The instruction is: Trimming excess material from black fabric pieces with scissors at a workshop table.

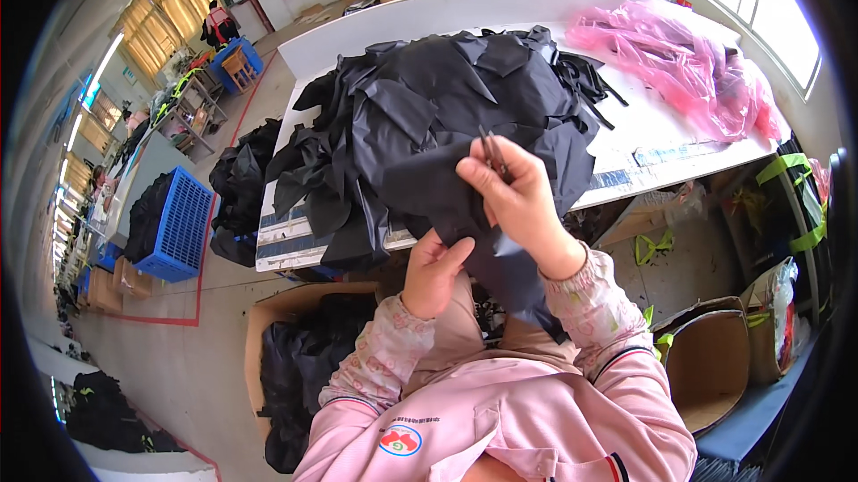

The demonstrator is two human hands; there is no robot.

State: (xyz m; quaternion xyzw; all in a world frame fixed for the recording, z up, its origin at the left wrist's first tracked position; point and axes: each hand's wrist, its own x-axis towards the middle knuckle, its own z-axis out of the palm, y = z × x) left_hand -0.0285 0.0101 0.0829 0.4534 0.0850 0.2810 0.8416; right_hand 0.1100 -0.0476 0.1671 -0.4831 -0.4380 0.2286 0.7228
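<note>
My left hand (pixel 433 273) pinches the lower edge of a black fabric piece (pixel 420 185) between thumb and fingers. The piece is held up in front of the table's near edge, and part of it hangs down over my lap. My right hand (pixel 521 200) is closed around small dark thread snips (pixel 489 147), their narrow tips pointing up and away from me. The right fingers are right at the fabric; whether they also grip it is hidden. Just beyond both hands a large heap of black fabric pieces (pixel 465 80) covers much of the white table (pixel 617 156).
Pink plastic sheeting (pixel 679 62) lies at the table's right. A cardboard box (pixel 259 325) of black fabric stands left of my legs, an open carton (pixel 706 352) to the right. Blue crates (pixel 183 232) and more black fabric (pixel 246 178) sit at the left.
</note>
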